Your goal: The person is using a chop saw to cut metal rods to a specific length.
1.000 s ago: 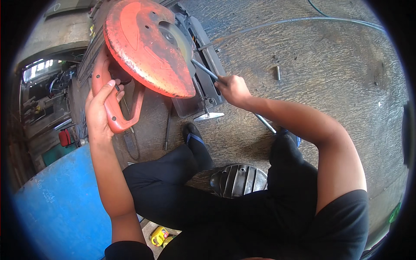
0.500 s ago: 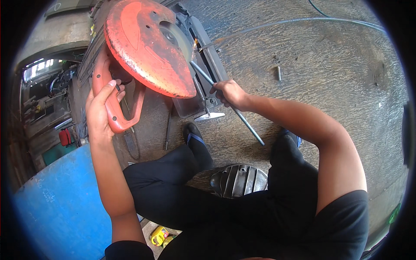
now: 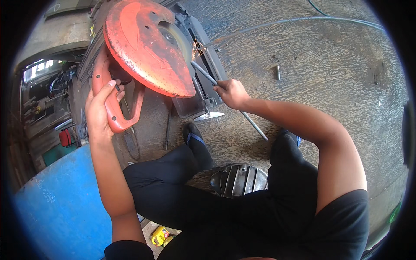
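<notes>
A person's left hand (image 3: 100,109) is wrapped around the red loop handle (image 3: 118,125) of a cutting machine, maybe to hold the top steady. The handle is on the near left side of the big, round, scratched red guard (image 3: 143,47). The right hand (image 3: 233,94) grips a long, thin grey metal rod (image 3: 255,127) partway along, I guess so the fingers are away from the flat grey disc (image 3: 181,40). The rod slants from near right to far left, and its far end is at the disc's edge. I can't tell if they touch, but little orange sparks (image 3: 197,50) fly just there, so the disc is probably spinning. A short silver metal piece (image 3: 278,73) lies on the floor to the right.
</notes>
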The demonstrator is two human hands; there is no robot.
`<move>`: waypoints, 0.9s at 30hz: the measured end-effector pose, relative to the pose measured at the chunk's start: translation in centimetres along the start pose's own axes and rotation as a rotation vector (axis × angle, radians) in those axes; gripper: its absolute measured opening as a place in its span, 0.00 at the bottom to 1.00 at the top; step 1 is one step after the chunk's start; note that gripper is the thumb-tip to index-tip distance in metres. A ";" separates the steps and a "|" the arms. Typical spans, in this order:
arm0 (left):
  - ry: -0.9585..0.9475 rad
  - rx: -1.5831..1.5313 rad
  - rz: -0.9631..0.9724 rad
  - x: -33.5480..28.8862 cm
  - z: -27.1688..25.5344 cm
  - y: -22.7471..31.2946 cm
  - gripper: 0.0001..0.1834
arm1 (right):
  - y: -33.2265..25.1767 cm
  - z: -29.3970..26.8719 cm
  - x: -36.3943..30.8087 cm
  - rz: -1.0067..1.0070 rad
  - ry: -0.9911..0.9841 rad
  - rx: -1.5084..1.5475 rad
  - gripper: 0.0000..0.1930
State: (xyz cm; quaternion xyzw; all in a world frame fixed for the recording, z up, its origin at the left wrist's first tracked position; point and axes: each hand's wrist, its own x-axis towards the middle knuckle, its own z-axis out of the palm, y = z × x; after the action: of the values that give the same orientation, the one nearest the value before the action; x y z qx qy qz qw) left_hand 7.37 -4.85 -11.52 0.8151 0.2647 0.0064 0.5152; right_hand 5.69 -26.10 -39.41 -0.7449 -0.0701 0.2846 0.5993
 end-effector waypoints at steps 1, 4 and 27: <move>0.000 -0.001 0.000 0.0 -0.1 0.0 0.23 | -0.1 -0.2 -0.1 -0.049 0.010 -0.061 0.14; -0.010 -0.010 0.013 0.1 -0.3 -0.2 0.23 | 0.0 -0.8 0.0 -0.169 0.042 -0.156 0.14; 0.005 -0.016 -0.016 -0.2 0.3 0.3 0.24 | 0.0 -1.9 1.6 -0.079 -0.080 -0.093 0.14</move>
State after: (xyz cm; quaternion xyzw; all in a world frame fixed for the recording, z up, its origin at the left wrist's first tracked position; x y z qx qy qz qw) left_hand 7.36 -5.27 -11.36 0.8088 0.2725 0.0061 0.5210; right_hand 7.95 -27.02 -39.75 -0.7564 -0.1365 0.2868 0.5718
